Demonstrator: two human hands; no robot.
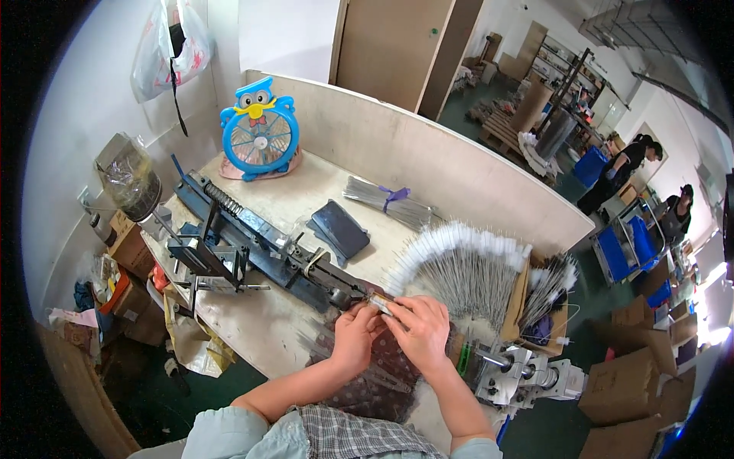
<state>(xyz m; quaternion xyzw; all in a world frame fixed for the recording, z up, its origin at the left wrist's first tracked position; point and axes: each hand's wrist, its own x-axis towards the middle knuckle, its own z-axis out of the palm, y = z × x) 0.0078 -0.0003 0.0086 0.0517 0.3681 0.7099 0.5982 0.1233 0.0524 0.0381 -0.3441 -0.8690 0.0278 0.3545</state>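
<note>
Both hands meet at the near end of a long dark metal bench device [260, 245] with a coil spring along its top. My left hand [355, 336] is closed there, its fingers curled together; what it pinches is too small to make out. Beside it my right hand [419, 327] is closed round a small pale, shiny piece [380, 303] at the device's end. Under my forearms lies a dark, dotted cloth [344, 390] with some thin wires on it. Just past my right hand a wide fan of thin grey wires with white fluffy tips [466, 275] is spread out.
A blue cartoon-shaped fan [260, 138], a dark pouch [340, 229] and a wire bundle tied in purple [390, 200] stand or lie farther back. A metal machine [527, 375] is at the right, near an open carton [516, 302]. Two people work beyond the partition [428, 145].
</note>
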